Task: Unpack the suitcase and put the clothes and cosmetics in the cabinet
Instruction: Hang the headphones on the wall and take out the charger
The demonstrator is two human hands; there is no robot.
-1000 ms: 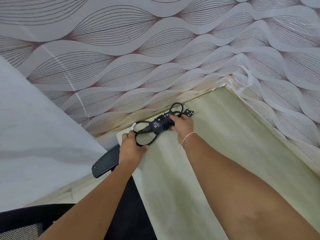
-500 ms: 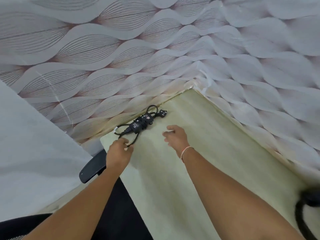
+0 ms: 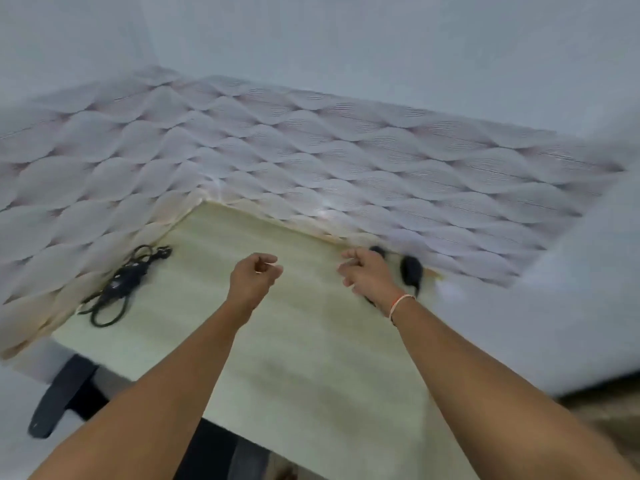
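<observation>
A coiled black charger lies on the pale tabletop, well left of the left hand, which hangs loosely curled, holding nothing. The right hand likewise holds nothing; a dark blurred object sits just right of it. Suitcase, clothes, cosmetics: unseen.

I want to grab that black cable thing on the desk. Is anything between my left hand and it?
No. Only bare desk lies between the left hand and the coiled power adapter cable by the wall.
</observation>
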